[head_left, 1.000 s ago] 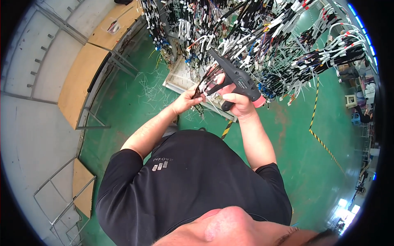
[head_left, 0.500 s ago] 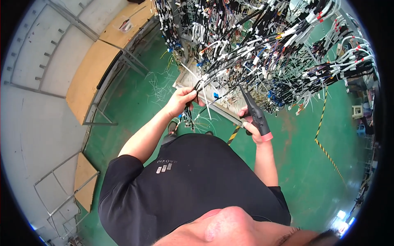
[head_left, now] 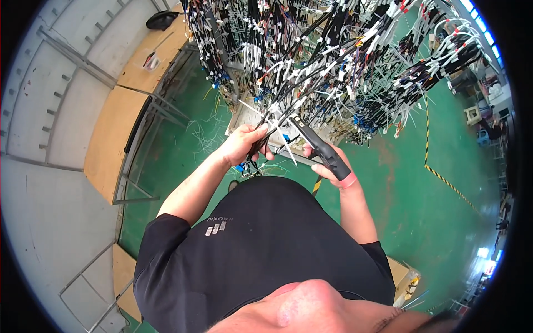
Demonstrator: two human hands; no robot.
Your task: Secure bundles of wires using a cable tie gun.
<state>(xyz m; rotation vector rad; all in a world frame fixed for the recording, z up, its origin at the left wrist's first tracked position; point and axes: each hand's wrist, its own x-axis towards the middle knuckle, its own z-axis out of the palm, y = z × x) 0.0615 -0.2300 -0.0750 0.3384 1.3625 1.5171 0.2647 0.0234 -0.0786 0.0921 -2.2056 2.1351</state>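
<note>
My left hand [head_left: 242, 145] is closed around a bundle of thin black cables [head_left: 259, 146], whose lower ends dangle beneath my fingers. A white cable tie [head_left: 287, 147] crosses the bundle just beyond the fingers, with its long tail pointing down to the right. In my right hand [head_left: 325, 172] is a black cable tie gun [head_left: 323, 149] with a pink-red rear end. Its nose points up and left, close to the bundle and the tie. Whether the nose touches the tail, I cannot tell.
Dense hanging wire harnesses [head_left: 333, 66] with white connectors fill the far side above a pale tray [head_left: 240, 120]. Wooden-topped tables [head_left: 114, 133] line the wall at left. Cut tie scraps [head_left: 202, 133] litter the green floor [head_left: 388, 194], marked with yellow-black tape [head_left: 427, 139].
The cable tie gun has moved left in my right hand, bringing its nose close to the tied bundle. My left hand keeps its hold on the cables. The whole view has shifted slightly.
</note>
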